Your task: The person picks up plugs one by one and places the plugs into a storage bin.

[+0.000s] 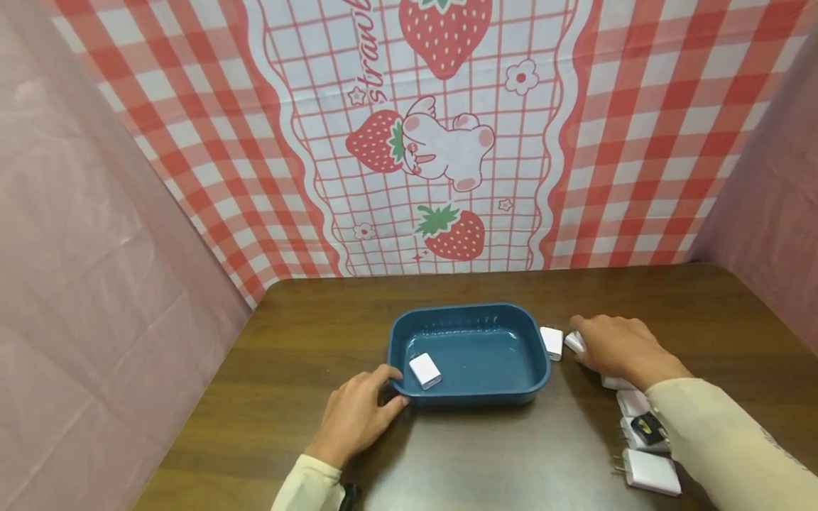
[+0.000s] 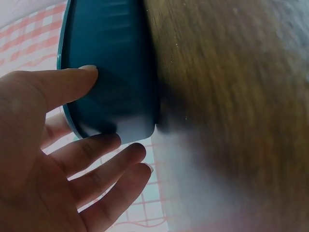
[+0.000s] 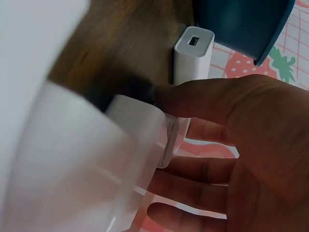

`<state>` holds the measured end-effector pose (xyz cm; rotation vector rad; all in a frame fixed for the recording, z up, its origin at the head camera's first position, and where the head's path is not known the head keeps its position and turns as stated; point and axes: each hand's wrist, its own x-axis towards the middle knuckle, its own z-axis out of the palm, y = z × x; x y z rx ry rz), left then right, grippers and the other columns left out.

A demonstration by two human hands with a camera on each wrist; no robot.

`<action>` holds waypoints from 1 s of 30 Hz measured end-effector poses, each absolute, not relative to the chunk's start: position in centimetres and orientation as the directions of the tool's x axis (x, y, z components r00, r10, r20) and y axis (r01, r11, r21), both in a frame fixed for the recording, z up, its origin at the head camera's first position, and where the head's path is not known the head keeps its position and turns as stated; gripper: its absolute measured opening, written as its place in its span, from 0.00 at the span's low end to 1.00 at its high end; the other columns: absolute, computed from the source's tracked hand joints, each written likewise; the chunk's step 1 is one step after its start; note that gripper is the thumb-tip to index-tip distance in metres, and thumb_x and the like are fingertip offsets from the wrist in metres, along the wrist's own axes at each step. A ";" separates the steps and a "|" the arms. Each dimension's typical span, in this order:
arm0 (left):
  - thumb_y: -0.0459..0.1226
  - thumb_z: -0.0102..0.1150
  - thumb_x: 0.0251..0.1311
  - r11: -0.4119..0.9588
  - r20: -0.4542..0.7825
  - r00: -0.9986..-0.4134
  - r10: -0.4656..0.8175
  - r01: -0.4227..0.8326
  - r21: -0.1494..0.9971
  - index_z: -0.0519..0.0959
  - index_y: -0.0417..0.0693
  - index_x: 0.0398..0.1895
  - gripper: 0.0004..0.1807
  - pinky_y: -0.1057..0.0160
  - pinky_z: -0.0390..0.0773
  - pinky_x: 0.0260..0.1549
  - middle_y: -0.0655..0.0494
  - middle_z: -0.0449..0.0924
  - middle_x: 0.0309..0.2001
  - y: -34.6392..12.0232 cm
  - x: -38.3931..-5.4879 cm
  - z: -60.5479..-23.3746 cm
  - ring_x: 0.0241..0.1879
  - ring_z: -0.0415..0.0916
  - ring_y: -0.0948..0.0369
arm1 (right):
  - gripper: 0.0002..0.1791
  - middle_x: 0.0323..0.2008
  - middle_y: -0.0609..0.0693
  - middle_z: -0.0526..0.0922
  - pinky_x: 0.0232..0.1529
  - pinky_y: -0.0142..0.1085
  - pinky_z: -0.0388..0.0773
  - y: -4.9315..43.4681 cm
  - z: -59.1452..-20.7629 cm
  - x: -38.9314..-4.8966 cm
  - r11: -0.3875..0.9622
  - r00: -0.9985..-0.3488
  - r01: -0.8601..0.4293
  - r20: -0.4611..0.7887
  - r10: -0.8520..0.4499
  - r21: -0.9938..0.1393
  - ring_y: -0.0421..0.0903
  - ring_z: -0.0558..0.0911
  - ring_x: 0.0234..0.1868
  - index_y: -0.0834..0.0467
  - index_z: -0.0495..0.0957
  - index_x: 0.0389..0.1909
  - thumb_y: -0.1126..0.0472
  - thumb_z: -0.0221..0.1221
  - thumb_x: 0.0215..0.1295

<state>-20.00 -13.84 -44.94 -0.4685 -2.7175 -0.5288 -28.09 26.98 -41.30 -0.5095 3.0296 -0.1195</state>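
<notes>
A blue rectangular plastic tray (image 1: 469, 397) sits on the table, with one white charger plug (image 1: 424, 371) lying inside near its left end. My left hand (image 1: 359, 411) holds the tray's near left corner, thumb against the outer wall and index finger over the rim. To the right of the tray, my right hand (image 1: 616, 345) pinches another white charger (image 1: 575, 342) between thumb and fingers. Between that hand and the tray stands a further white charger (image 1: 552, 343), its port visible on top in the right wrist view.
Several more white chargers lie in a row under and beside the right forearm, the nearest charger (image 1: 652, 472) with its prongs pointing left. A black piece with yellow marking (image 1: 648, 428) shows by the right cuff. A strawberry-patterned cloth (image 1: 441, 142) hangs behind the wooden table (image 1: 307, 341).
</notes>
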 end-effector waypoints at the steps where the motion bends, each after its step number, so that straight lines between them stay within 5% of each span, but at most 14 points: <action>1: 0.50 0.73 0.53 0.876 0.378 -0.890 0.255 0.379 0.300 0.81 0.62 0.45 0.17 0.54 0.77 0.29 0.57 0.84 0.34 -13.8 -20.0 -44.9 0.34 0.82 0.58 | 0.27 0.33 0.57 0.83 0.27 0.52 0.78 27.1 -41.2 -28.0 0.945 -0.946 -0.316 -0.055 -0.321 -0.084 0.51 0.78 0.28 0.63 0.78 0.52 0.57 0.73 0.54; 9: 0.49 0.71 0.56 0.870 0.341 -0.901 0.267 0.378 0.317 0.80 0.61 0.47 0.17 0.51 0.79 0.31 0.54 0.85 0.38 -13.5 -20.1 -45.0 0.37 0.83 0.55 | 0.33 0.32 0.58 0.82 0.25 0.48 0.78 27.6 -41.0 -27.5 0.959 -0.959 -0.270 -0.060 -0.276 -0.082 0.50 0.77 0.26 0.68 0.74 0.53 0.52 0.74 0.54; 30: 0.48 0.71 0.56 0.871 0.317 -0.915 0.251 0.356 0.340 0.79 0.60 0.48 0.17 0.51 0.79 0.33 0.53 0.86 0.40 -13.6 -20.0 -44.9 0.39 0.84 0.54 | 0.29 0.32 0.55 0.82 0.22 0.42 0.76 25.5 -37.2 -26.9 0.958 -0.960 -0.275 0.080 -0.269 -0.077 0.47 0.76 0.24 0.64 0.74 0.51 0.50 0.71 0.56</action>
